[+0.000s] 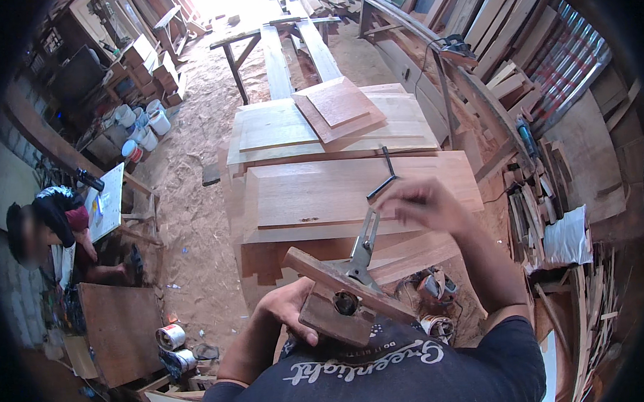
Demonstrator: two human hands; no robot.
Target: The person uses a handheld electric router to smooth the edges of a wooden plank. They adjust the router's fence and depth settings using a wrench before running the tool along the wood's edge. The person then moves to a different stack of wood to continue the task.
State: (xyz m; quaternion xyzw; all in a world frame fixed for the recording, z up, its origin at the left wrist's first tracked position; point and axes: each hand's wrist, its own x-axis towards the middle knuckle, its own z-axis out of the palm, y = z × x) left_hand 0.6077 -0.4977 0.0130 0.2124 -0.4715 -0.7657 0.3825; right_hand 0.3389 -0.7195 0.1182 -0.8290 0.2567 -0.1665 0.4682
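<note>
My left hand (286, 309) grips a worn wooden block (334, 320) with a round dark hole, held close to my chest. A longer wooden bar (332, 276) lies along the block's far side. From this wood a slotted grey metal bracket (365, 243) rises toward my right hand (419, 205). My right hand is raised with its fingers curled near the bracket's upper end, slightly blurred. A thin black bent rod (383, 186) shows right beside its fingertips; whether the fingers hold the rod or the bracket is unclear.
Beyond my hands lie wooden panels (321, 190) on a work surface, with a smaller panel (339, 107) on top. A power tool (437, 286) is below my right arm. Another person (54, 227) sits at the left by a white board (108, 203). Lumber (550, 169) lines the right.
</note>
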